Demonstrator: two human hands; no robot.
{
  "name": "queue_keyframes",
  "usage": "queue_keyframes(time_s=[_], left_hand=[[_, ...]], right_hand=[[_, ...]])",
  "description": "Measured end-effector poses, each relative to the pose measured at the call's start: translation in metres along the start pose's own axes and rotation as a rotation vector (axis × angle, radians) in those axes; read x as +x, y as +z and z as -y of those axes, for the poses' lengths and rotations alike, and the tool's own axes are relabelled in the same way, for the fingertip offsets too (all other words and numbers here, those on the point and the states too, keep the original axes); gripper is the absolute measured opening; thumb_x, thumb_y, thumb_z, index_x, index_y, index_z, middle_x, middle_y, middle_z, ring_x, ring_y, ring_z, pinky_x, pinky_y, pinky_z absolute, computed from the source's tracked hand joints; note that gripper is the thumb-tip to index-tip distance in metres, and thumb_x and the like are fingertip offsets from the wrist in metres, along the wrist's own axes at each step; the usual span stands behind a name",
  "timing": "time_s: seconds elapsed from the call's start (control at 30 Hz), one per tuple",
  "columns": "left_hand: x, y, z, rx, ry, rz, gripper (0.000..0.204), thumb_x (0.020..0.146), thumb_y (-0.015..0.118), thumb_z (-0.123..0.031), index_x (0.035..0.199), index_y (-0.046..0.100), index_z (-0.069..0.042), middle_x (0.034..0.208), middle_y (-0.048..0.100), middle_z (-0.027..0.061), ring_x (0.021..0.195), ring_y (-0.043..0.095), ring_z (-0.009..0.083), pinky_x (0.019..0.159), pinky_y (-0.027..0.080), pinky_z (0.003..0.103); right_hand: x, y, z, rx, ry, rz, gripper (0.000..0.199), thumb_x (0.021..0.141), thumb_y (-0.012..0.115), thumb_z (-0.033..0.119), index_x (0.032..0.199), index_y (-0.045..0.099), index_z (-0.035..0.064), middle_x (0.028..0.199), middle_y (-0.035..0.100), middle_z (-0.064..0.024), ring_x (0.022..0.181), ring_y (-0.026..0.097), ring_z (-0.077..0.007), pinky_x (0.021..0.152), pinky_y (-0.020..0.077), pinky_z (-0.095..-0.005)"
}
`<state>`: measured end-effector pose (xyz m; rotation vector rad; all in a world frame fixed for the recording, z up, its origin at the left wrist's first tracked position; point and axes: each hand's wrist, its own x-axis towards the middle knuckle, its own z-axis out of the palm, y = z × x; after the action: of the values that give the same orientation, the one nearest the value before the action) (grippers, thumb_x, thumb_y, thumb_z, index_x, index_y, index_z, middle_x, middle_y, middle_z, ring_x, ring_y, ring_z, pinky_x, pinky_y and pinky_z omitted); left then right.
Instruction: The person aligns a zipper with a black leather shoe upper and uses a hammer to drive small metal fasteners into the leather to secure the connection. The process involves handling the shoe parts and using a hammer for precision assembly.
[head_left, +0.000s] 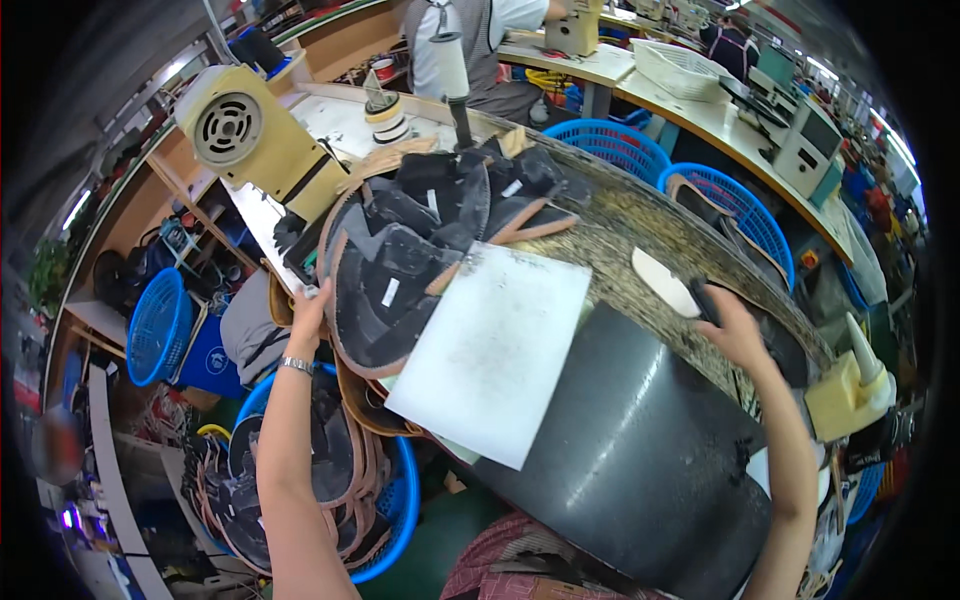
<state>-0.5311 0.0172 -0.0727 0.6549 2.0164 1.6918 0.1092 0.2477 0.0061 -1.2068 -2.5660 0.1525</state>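
Observation:
My left hand [312, 308], with a metal-banded watch [296, 364] on the wrist, is closed at the left edge of the worktop, beside a pile of black curved pieces with tan edging [400, 255]. What its fingers pinch is too small to name. On the right, my right hand [738, 332] is closed around a black handle-like object [706, 300]. A pale, flat, blade-shaped piece [664, 282] meets that object; I cannot tell whether they are joined. Between my hands lies a smudged white board [495, 350], partly over a smooth black sheet [620, 440].
A cream sewing machine [265, 150] stands at the far left, with thread cones [386, 120] nearby. A blue basket of similar black pieces [405, 500] sits below my left forearm. More blue baskets [610, 145] stand beyond the worn wooden worktop [615, 240]. A person [470, 50] sits across.

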Motion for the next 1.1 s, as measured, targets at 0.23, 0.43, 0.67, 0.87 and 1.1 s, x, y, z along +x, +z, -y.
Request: queue_keyframes(time_s=[0.23,0.43,0.67,0.87,1.1], left_hand=[[-0.011,0.025,-0.014,-0.099,-0.103,0.043,0.068,0.076,0.076,-0.021,0.124,0.038,0.008,0.110,0.058,0.0168,0.097,0.059,0.0233,0.080,0.050,0.033],[-0.029,0.007,-0.037,-0.257,-0.125,0.300,0.053,0.078,0.072,-0.011,0.124,0.048,0.003,0.115,0.058,0.0108,0.102,0.057,0.0193,0.084,0.048,0.031],[-0.028,0.022,-0.042,-0.392,-0.244,0.356,0.052,0.081,0.068,-0.011,0.127,0.047,0.002,0.113,0.060,0.0120,0.099,0.060,0.0220,0.084,0.049,0.033],[-0.009,0.025,-0.033,-0.327,-0.204,0.333,0.038,0.084,0.063,-0.007,0.120,0.052,0.002,0.104,0.064,0.0120,0.088,0.064,0.0219,0.075,0.054,0.034],[-0.019,0.023,-0.030,-0.316,-0.151,0.328,0.042,0.080,0.069,-0.011,0.116,0.055,0.004,0.104,0.062,0.0094,0.090,0.061,0.0181,0.079,0.049,0.031]], right_hand=[[0.172,0.111,0.107,1.154,0.760,0.299,0.044,0.088,0.059,0.037,0.110,0.058,-0.0006,0.089,0.064,-0.0126,0.084,0.062,-0.0198,0.076,0.0506,-0.0317],[0.233,0.150,0.158,1.345,0.742,0.602,0.050,0.087,0.061,0.036,0.120,0.050,0.0000,0.116,0.058,-0.0166,0.107,0.057,-0.0282,0.094,0.0436,-0.0383],[0.259,0.161,0.225,1.747,0.876,0.250,0.063,0.084,0.063,0.020,0.135,0.029,0.0022,0.139,0.038,-0.0157,0.123,0.044,-0.0339,0.103,0.0325,-0.0489],[0.265,0.168,0.242,1.368,0.881,-0.001,0.056,0.076,0.067,0.009,0.126,0.043,0.0094,0.127,0.041,-0.0176,0.114,0.047,-0.0338,0.093,0.0417,-0.0467],[0.207,0.164,0.260,0.362,0.518,-0.067,0.050,0.080,0.065,0.029,0.116,0.048,-0.0011,0.110,0.051,-0.0243,0.094,0.060,-0.0411,0.080,0.0490,-0.0470]])
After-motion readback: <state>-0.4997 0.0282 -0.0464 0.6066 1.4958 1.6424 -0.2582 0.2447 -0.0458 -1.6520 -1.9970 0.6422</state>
